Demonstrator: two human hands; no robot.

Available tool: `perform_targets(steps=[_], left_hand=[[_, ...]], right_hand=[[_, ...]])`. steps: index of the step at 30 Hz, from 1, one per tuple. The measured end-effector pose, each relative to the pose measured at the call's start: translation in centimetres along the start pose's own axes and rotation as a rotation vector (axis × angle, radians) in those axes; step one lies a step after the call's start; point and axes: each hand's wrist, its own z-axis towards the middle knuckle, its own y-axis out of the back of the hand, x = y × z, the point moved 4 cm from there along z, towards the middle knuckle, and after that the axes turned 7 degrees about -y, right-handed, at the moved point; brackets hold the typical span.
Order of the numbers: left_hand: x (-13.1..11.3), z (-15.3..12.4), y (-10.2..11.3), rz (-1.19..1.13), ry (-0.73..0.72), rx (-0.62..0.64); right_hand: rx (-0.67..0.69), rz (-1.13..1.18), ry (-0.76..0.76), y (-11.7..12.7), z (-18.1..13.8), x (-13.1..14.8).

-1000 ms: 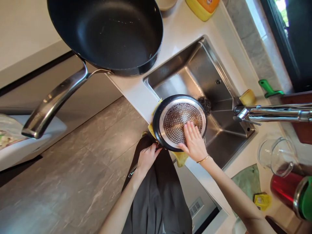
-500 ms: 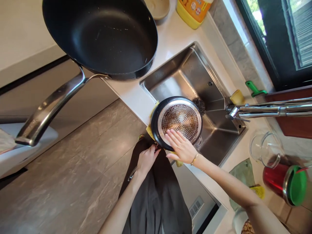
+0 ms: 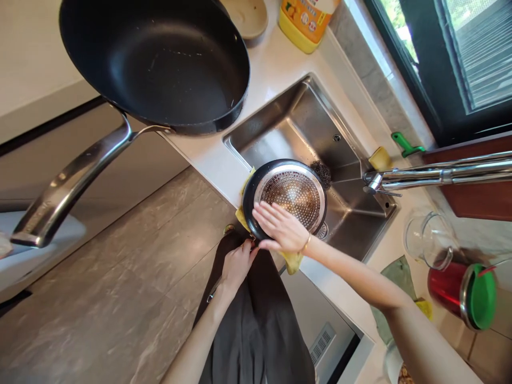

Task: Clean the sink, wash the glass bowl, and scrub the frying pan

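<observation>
A frying pan (image 3: 298, 189) lies bottom up over the sink's front edge, showing its dotted metal base and black side. My left hand (image 3: 238, 264) is closed around its handle, whose metal end shows by my wrist. My right hand (image 3: 282, 228) rests on the base near the rim, palm down with fingers stretched out and nothing visible in it. Beneath the pan a yellow cloth (image 3: 293, 261) sticks out at the front and left; the rest of it is hidden.
A large black pan (image 3: 168, 69) stands on the counter at the left, its handle jutting over the edge. The steel sink (image 3: 276, 128) holds a dark scouring pad (image 3: 321, 173). A tap (image 3: 440, 173) reaches in from the right, near a glass jug (image 3: 430, 240) and red canister (image 3: 444, 288).
My right hand has slid left across the pan's base toward its rim. More of the yellow cloth shows at the front. My left hand keeps its hold, and the view has shifted slightly.
</observation>
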Motion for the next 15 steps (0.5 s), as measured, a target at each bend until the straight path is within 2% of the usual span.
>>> perform_targets(steps=[3,5,6,8,10,11,13,15], left_hand=[[0.1,0.0,-0.1,0.0,-0.006,-0.022],[0.1,-0.1,0.0,0.007,-0.009,-0.035],[0.1,-0.1,0.0,0.011,-0.009,-0.039],[0.1,-0.1,0.0,0.016,-0.015,-0.046],[0.1,-0.1,0.0,0.016,-0.025,-0.055],[0.2,-0.1,0.0,0.015,-0.031,-0.061],[0.3,-0.1,-0.2,0.015,-0.049,-0.066],[0.4,-0.2,-0.4,0.026,-0.058,-0.058]], right_hand=[[-0.076,-0.011,-0.245,1.6,2.1,-5.0],[-0.108,-0.017,-0.389,1.8,0.1,-7.6],[-0.107,-0.022,-0.42,1.4,-1.6,-7.9],[-0.078,-0.037,-0.397,0.3,-5.3,-6.3],[-0.029,-0.041,-0.269,-1.0,-7.3,-2.8],[-0.003,-0.033,-0.182,-1.3,-7.2,-1.0],[0.027,-0.008,-0.037,-1.2,-5.0,1.2],[0.002,0.008,-0.003,0.0,-1.2,0.3]])
